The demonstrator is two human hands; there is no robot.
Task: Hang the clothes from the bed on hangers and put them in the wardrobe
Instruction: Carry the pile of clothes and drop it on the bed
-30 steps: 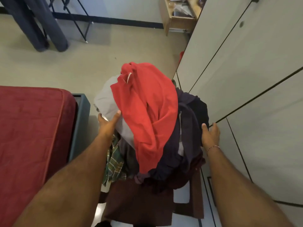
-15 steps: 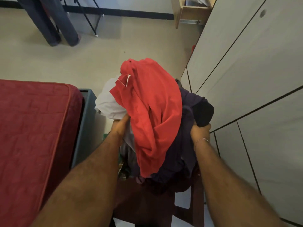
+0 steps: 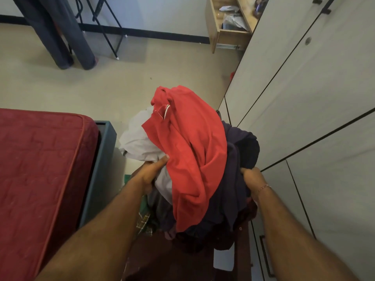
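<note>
A bundle of clothes hangs between my hands in the middle of the view: a red garment [image 3: 190,151] on top, a white one [image 3: 138,138] to its left, dark navy cloth [image 3: 239,159] on the right and a green plaid piece [image 3: 145,222] below. My left hand [image 3: 152,171] grips the bundle from the left, thumb on the red cloth. My right hand [image 3: 251,179], with a bracelet at the wrist, grips the navy cloth on the right. The closed wardrobe doors [image 3: 314,102] stand right beside the bundle.
The bed with a red mattress [image 3: 40,169] and blue-grey frame [image 3: 101,159] fills the left. An open wooden drawer [image 3: 229,23] juts out at the far right. Dark trousers [image 3: 67,33] hang on a black rack at the back. Beige floor lies between.
Both hands went from resting open against the sides of the bundle to gripping it, and closed in toward each other. The view tilted slightly toward the far wall.
</note>
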